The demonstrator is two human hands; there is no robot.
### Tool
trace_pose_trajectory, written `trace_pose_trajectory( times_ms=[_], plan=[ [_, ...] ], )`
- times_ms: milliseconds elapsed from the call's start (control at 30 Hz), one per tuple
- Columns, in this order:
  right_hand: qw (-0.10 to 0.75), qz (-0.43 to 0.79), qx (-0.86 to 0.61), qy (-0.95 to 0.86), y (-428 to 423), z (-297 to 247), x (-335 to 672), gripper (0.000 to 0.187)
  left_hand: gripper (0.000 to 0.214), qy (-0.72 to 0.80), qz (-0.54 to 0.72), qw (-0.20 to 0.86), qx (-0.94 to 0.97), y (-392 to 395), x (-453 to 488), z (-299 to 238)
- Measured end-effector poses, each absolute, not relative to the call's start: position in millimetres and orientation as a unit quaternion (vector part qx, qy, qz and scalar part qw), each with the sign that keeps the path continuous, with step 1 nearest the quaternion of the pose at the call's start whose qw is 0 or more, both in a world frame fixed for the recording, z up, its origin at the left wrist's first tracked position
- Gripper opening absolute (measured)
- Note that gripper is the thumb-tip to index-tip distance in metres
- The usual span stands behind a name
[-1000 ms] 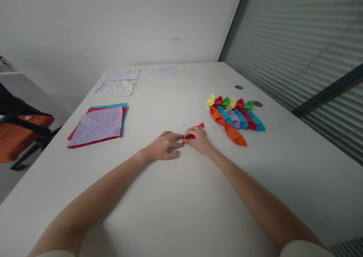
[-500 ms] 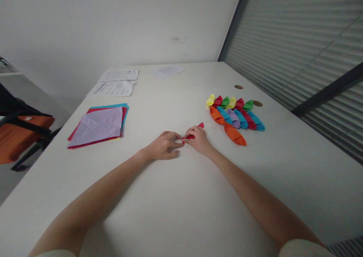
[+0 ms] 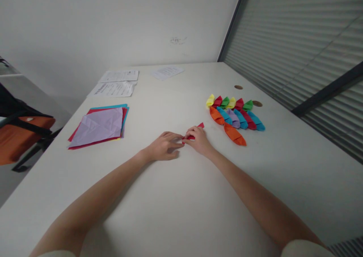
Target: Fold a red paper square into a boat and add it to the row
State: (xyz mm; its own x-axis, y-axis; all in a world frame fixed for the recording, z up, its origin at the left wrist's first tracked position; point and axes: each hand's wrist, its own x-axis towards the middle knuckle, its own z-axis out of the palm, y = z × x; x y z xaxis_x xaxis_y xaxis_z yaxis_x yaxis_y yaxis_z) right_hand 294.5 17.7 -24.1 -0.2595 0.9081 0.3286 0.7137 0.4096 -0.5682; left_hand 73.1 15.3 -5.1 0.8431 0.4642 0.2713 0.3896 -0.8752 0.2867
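A narrow folded strip of red paper (image 3: 201,125) lies on the table between my hands, mostly covered by fingers. My right hand (image 3: 197,139) has its fingers curled over the paper and pinches it near the left end. My left hand (image 3: 164,146) rests palm down with fingers stretched out and apart. Two of its fingertips touch the paper's left end, while the thumb lies apart on the table. To the right are several folded paper pieces (image 3: 233,119) in overlapping rows, in yellow, red, green, orange, blue and purple. An orange folded piece (image 3: 235,134) is closest to my right hand.
A stack of coloured paper sheets (image 3: 99,125), purple on top, lies at the left of the white table (image 3: 181,204). Printed sheets (image 3: 115,88) lie farther back. Two round holes pierce the table near the window blinds (image 3: 300,41). An orange chair (image 3: 25,136) stands off the left edge.
The fingertips of my left hand have shifted very slightly right, toward the red paper. My right hand keeps its pinch, and the other papers stay where they were.
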Motion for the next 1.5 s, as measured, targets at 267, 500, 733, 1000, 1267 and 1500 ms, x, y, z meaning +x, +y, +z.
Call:
trace_pose_trajectory(
  times_ms=[267, 500, 733, 1000, 1267, 1500],
  plan=[
    [0.364, 0.053, -0.46, -0.808, 5.9, -10.1, 307.7, 0.025, 0.039, 0.229, 0.17, 0.061, 0.957, 11.7, 75.4, -5.8],
    [0.259, 0.034, -0.405, -0.876, 4.8, -15.7, 310.9, 0.025, 0.04, 0.244, 0.162, 0.095, 0.952, 11.0, 75.1, -4.1],
    [0.263, 0.014, -0.41, -0.873, 0.8, -9.7, 307.1, 0.024, 0.04, 0.227, 0.194, 0.071, 0.952, 10.7, 74.8, -6.5],
    [0.287, 0.088, -0.442, -0.845, 2.1, -13.5, 305.0, 0.025, 0.047, 0.204, 0.204, 0.095, 0.953, -4.4, 89.1, -2.7],
    [0.223, 0.117, -0.431, -0.867, 12.9, -13.5, 316.4, 0.024, 0.036, 0.471, 0.345, 0.06, 0.81, 25.4, 70.9, -12.8],
    [0.214, 0.017, -0.495, -0.842, 15.5, -14.4, 321.9, 0.044, 0.038, 0.443, 0.239, 0.125, 0.855, 33.1, 64.2, -16.9]
  ],
)
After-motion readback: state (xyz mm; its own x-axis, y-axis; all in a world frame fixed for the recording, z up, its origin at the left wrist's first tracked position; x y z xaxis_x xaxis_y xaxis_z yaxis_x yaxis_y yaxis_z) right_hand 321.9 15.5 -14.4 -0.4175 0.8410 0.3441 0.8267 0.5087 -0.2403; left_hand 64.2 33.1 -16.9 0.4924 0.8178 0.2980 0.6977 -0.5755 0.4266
